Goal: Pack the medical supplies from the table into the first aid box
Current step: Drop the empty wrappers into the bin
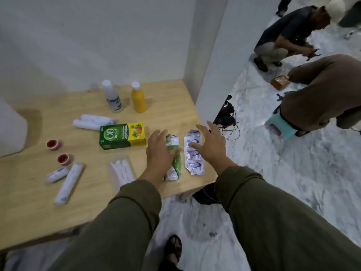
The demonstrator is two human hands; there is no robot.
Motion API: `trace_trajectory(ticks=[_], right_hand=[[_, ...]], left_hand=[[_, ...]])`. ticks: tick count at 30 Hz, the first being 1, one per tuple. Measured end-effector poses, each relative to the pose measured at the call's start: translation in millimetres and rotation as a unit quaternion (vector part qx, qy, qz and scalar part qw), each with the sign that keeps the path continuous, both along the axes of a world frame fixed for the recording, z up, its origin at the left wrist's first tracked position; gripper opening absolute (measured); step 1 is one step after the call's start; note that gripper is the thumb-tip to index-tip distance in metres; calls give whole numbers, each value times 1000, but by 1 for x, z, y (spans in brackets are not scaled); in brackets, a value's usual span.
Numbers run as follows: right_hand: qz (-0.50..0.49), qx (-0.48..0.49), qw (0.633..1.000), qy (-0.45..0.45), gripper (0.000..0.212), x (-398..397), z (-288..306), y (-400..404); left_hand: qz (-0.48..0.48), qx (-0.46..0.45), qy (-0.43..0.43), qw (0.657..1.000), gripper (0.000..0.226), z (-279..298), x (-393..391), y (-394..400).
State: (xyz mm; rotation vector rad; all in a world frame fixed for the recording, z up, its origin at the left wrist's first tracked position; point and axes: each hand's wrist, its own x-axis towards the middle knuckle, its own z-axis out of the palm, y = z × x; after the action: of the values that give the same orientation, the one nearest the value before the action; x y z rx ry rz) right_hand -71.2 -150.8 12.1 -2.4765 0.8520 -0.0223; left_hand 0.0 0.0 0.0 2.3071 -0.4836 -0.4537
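left hand: my left hand has its fingers spread and straight, nothing grasped; it hangs over the green blister strip, thumb side covering the strip's middle. Touching or just above, I can't tell.
right hand: my right hand is also released, fingers fanned, holding nothing; its fingertips overlap the right edge of the silver blister strip.
targets: both strips lie flat on the wooden table, side by side and nearly parallel, near the table's right front corner.
long axis: each strip runs away from me, near end at the table edge, far end toward the wall. My fingers point roughly along that axis, not across it.
which hand nearer: left for green, right for silver; one strip per hand, no crossing needed.
direction from fingers: the green strip sits under and to the right of the left palm; the silver strip is left of and below the right palm.
next move, my guess: curl the fingers in from the long edges and pinch each strip.
first aid box: not clearly in view; a white shape at the far left edge might be it, I can't say.
other supplies: a green and yellow carton, two bottles and white rolls stay farther left, well apart from both hands.
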Motion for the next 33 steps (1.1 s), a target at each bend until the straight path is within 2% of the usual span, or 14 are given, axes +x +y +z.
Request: trace_trajectory(ticks=[7,12,16,20,22,27,33], right_hand=[[20,-4,999,30,80,11,-12,-17],[18,3,999,28,66,12,-18,-22],[4,5,1000,22,55,11,-16,-21],[-42,21,999,-4,23,4,-10,-22],[-59,19,998,-14,15,-2,-8,-23],[-108,16,994,-8,15,-17,7,-32],[-195,-4,981,-25,15,-53,47,-50]], left_hand=[[45,73,22,996,99,-8,7,-6],[70,57,31,995,99,-6,12,-12],[96,19,32,995,78,-6,14,-13],[104,-41,39,993,40,3,11,-14],[87,-56,41,994,29,8,10,-16],[42,-85,63,993,16,20,9,-32],[-45,-110,57,991,19,50,4,-72]])
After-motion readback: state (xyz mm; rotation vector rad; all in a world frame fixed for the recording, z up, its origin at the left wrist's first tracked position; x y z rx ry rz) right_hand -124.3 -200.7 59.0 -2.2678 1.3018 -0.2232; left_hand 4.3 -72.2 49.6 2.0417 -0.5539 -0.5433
